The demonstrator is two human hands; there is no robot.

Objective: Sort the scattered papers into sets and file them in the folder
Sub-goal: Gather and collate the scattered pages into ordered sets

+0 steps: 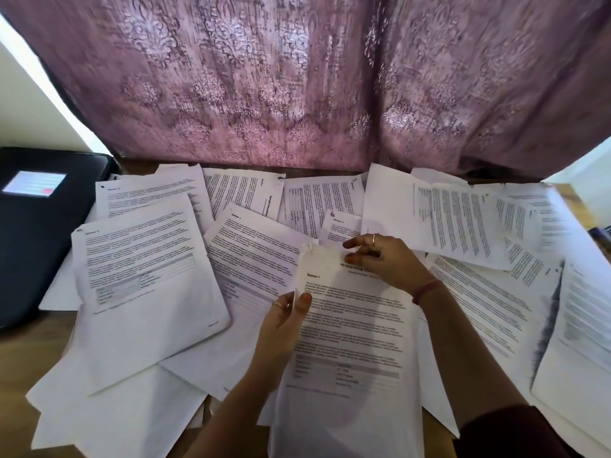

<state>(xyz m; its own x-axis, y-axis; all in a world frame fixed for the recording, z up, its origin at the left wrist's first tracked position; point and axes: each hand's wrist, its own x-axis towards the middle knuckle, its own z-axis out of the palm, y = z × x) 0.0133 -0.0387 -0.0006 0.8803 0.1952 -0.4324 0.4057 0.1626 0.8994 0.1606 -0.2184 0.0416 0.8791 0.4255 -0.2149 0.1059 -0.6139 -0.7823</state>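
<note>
Many printed white papers [148, 269] lie scattered and overlapping across the wooden table [20, 358]. A stapled sheet headed "Section 1" [353, 332] lies in front of me on top of the others. My left hand [284, 319] pinches its left edge between thumb and fingers. My right hand [380, 259] rests on its top right part, with fingers bent over the title line. A black folder [36, 233] with a white label lies shut at the far left of the table.
A purple patterned curtain [297, 81] hangs right behind the table's back edge. Bare wood shows only at the front left and at the far right corner [575, 206]. A dark object [601, 236] sits at the right edge.
</note>
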